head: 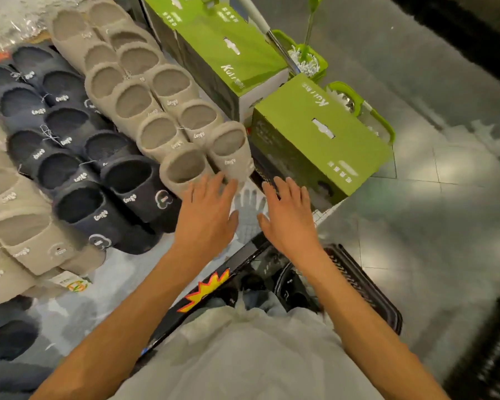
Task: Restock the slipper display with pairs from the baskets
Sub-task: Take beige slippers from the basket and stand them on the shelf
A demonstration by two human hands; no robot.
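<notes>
The left hand [207, 215] and right hand [289, 217] are hovering at the centre of the frame, fingers straight and spread, holding nothing. The left is reaching the front beige pair [185, 168], seemingly just touching it; the right is hanging beside the green box [315, 134]. This pair probably needs nudging flush with its row, openings level, before dipping into the black basket [358, 281] at lower centre, where dark slippers [289, 287] are lying.

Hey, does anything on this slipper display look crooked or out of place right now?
Nothing looks spilled or damaged. Loose white threads stick out among the navy slippers, and a printed label pokes out from under the beige slippers at the near left. The rows look tidy otherwise.
</notes>
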